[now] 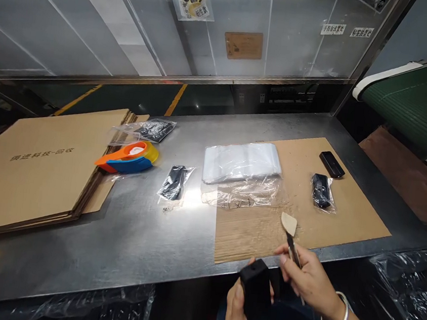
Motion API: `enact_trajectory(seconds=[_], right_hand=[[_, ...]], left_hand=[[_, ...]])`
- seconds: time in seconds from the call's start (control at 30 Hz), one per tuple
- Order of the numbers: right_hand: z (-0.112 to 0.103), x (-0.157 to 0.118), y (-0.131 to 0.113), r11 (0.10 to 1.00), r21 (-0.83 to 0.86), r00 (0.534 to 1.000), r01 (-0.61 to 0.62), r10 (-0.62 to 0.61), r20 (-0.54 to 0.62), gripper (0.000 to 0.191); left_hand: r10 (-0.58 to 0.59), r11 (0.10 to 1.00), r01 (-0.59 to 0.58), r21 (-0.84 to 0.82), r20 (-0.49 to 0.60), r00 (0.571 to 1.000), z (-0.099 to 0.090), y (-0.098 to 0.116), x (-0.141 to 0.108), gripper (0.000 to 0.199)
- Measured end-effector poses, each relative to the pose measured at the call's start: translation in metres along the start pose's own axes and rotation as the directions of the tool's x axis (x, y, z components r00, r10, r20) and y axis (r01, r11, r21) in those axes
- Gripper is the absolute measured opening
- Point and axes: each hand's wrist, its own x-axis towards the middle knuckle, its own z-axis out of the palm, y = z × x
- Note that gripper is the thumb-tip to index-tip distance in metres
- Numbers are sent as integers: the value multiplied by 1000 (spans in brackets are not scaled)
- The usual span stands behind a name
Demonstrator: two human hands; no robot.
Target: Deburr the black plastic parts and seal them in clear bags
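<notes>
My left hand [236, 310] is closed around a black box-shaped device [255, 286] at the front edge of the table. In my right hand [310, 279] is a small brush [289, 225] with a pale, wide head and a thin dark handle, its head pointing away from me over the cardboard sheet. Something dark shows between the two hands, but I cannot tell whether it is part of the device. Beyond the brush, a black device in a clear bag [320, 190] lies on the cardboard, with an unwrapped black case [332, 164] behind it.
A cardboard sheet [345, 214] covers the table's right side, with a stack of clear plastic bags [241, 163] on it. Leftward are a bagged black item [175, 182], an orange and blue tape dispenser [128, 157] and stacked flat cardboard [45, 162]. A green conveyor belt [414, 99] stands right.
</notes>
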Motion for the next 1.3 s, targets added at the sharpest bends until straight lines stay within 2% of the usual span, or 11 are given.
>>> enact_trajectory(seconds=[0.07, 0.17, 0.3, 0.43, 0.5, 0.6, 0.67, 0.83, 1.0, 1.13, 1.3], right_hand=[[-15, 12, 19, 950, -313, 978, 11, -75, -193, 38], [-43, 28, 52, 699, -706, 900, -113, -230, -371, 39], [-71, 43, 83, 567, -792, 861, -227, -262, -435, 38], [-81, 53, 92, 477, -840, 831, -258, -334, -444, 36], [-80, 57, 88, 459, -860, 821, -225, -386, -421, 35], [-70, 63, 72, 454, -887, 828, -82, -464, -314, 34], [-57, 70, 57, 449, -891, 842, 72, -506, -187, 32], [-21, 108, 19, 412, -841, 841, 351, -534, 89, 26], [-2, 142, 4, 386, -848, 859, 363, -491, 144, 21], [8, 158, -2, 363, -877, 902, 314, -402, 156, 35], [15, 170, -11, 334, -883, 934, 329, -255, 252, 24]], left_hand=[[-148, 972, 161, -170, 91, 985, 6, 9, 6, 56], [-273, 897, 296, -328, 114, 955, 11, 21, 15, 54], [-313, 874, 318, -367, 75, 947, 12, 32, 19, 47], [-359, 880, 333, -339, -12, 933, 14, 35, 23, 44], [-322, 931, 294, -214, -105, 941, 14, 32, 30, 42], [-33, 984, 79, 162, -272, 962, 12, 24, 51, 42], [146, 927, -39, 374, -263, 954, 11, 17, 68, 44], [302, 814, -151, 560, -188, 935, 10, 5, 104, 52], [418, 663, -194, 723, -143, 897, 8, 0, 111, 54], [468, 584, -199, 787, -126, 875, 5, -2, 111, 53], [488, 492, -172, 853, -107, 866, 1, 0, 116, 51]])
